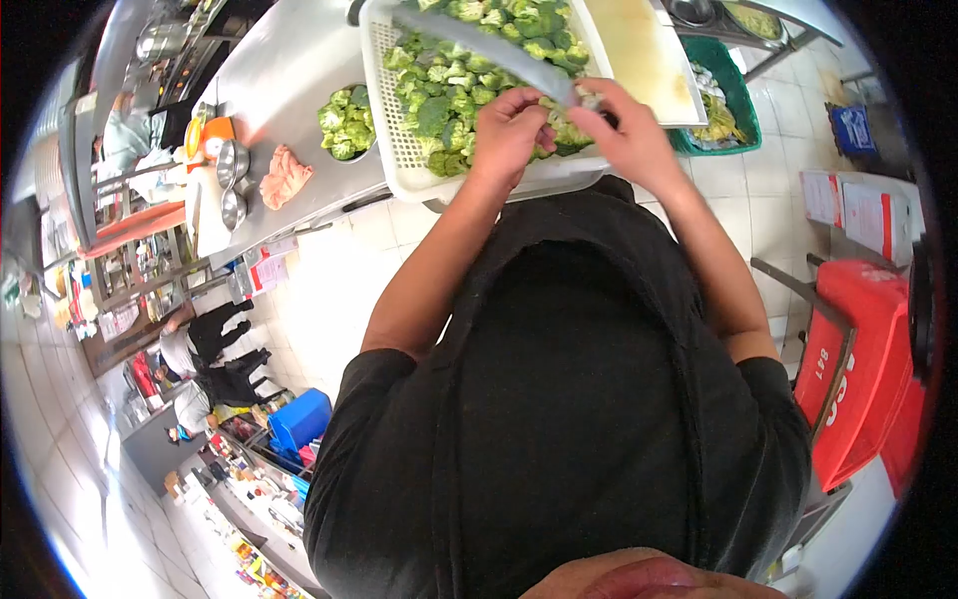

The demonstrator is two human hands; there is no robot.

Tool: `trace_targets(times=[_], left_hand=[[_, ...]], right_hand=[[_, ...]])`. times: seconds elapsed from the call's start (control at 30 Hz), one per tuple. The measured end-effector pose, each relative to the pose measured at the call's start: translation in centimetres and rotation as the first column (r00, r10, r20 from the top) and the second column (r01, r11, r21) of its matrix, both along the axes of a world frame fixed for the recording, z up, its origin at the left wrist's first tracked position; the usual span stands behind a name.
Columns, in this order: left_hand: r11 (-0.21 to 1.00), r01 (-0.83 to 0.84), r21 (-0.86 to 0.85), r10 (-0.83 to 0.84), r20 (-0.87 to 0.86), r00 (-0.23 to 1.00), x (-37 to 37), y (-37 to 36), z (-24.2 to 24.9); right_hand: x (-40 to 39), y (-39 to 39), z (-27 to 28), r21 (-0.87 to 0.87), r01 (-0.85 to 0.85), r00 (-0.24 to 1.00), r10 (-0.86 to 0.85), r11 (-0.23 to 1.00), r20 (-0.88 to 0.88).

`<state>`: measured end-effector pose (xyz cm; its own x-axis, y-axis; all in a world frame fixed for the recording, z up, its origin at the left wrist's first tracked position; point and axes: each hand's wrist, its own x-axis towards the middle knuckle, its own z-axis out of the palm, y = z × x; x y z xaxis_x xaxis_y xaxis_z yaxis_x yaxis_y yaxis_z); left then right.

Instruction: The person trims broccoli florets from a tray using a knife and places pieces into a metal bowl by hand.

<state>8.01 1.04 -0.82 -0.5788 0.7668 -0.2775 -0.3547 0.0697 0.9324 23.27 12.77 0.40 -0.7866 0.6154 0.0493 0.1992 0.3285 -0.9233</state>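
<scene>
We have the florets [434, 115], cut small, heaped in the white perforated basket [391, 145] at the near edge of the table [289, 70]. Above the heap's near right part, our left hand [512, 137] is closed narrow and appears to pinch a piece of broccoli [554, 105], partly hidden by fingers. Our right hand [634, 135] curls round the handle end of the knife [499, 52], whose blade slants over the basket toward the far left. We judge the step in hand to be cutting broccoli down, 2 hands working close together. The next cut calls for a steady pinch and the edge kept clear of our fingertips. Right of the basket lies a cutting board [644, 60]; beyond it, lower, stands a green crate [740, 147].
</scene>
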Motion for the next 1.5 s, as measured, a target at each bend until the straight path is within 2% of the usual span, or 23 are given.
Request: trace_targets(times=[0.13,0.17,0.27,0.33,0.4,0.5,0.63,0.73,0.83,0.93,0.97,1.07,1.1,1.2,1.33,1.5], left_hand=[[0.999,-0.03,-0.029,0.03,0.013,0.999,-0.7,-0.6,0.2],[0.999,-0.042,-0.001,0.042,0.021,0.999,-1.0,-0.9,0.2],[0.989,-0.144,0.03,0.143,0.032,0.989,-1.9,-2.2,1.4],[0.97,-0.23,0.084,0.232,-0.013,0.973,-2.8,-3.3,2.4],[0.933,-0.338,0.121,0.346,-0.048,0.937,-3.8,-4.5,3.4],[0.882,-0.442,0.164,0.47,-0.254,0.845,-7.3,-7.5,3.5],[0.771,-0.593,0.231,0.62,-0.484,0.618,-13.0,-12.0,2.6],[0.734,-0.64,0.228,0.582,-0.696,0.42,-19.5,-16.2,-1.6],[0.735,-0.646,0.204,0.409,-0.894,0.182,-23.9,-18.4,-4.0],[0.766,-0.628,0.135,0.232,-0.97,0.076,-25.8,-18.1,-4.7],[0.767,-0.635,0.088,0.222,-0.966,0.135,-25.9,-17.8,-5.0],[0.817,-0.564,0.118,0.066,-0.991,-0.112,-27.1,-17.4,-6.8],[0.829,-0.554,0.073,0.048,-0.997,-0.061,-26.9,-17.5,-7.1],[0.837,-0.534,0.116,0.037,-0.987,-0.157,-27.7,-17.4,-8.3],[0.843,-0.52,0.14,0.03,-0.976,-0.215,-27.8,-18.0,-8.5],[0.858,-0.49,0.154,0.109,-0.987,-0.118,-28.6,-18.8,-9.6]], right_hand=[[1.4,4.5,0.1,0.03,0.16,0.982,-0.156,0.987,-0.108],[1.9,6.0,1.0,-0.011,0.21,0.971,-0.21,0.978,-0.119],[4.2,10.5,1.5,-0.041,0.399,0.913,-0.401,0.916,-0.076],[6.6,15.3,-0.9,-0.014,0.391,0.92,-0.391,0.92,0.011],[8.5,17.9,-2.4,-0.097,0.381,0.922,-0.385,0.92,-0.035],[9.3,17.6,-2.5,-0.147,0.497,0.862,-0.506,0.855,-0.035],[10.1,18.4,-5.3,-0.212,0.574,0.815,-0.577,0.79,0.058],[10.9,19.2,-7.6,-0.22,0.546,0.835,-0.545,0.808,0.073],[10.0,17.8,-7.8,-0.142,0.647,0.755,-0.656,0.749,-0.02],[10.0,16.6,-6.6,-0.143,0.66,0.743,-0.669,0.738,-0.029],[10.1,16.3,-6.4,-0.16,0.625,0.772,-0.636,0.764,-0.024],[9.3,14.1,-4.8,-0.129,0.643,0.761,-0.648,0.755,0.001],[9.4,13.8,-5.1,-0.13,0.635,0.767,-0.641,0.762,-0.009],[7.7,10.6,-2.8,-0.089,0.684,0.73,-0.679,0.724,0.078],[5.9,9.0,-2.5,-0.132,0.686,0.727,-0.682,0.716,0.079],[3.5,7.1,-0.6,-0.121,0.705,0.709,-0.695,0.699,0.118]])
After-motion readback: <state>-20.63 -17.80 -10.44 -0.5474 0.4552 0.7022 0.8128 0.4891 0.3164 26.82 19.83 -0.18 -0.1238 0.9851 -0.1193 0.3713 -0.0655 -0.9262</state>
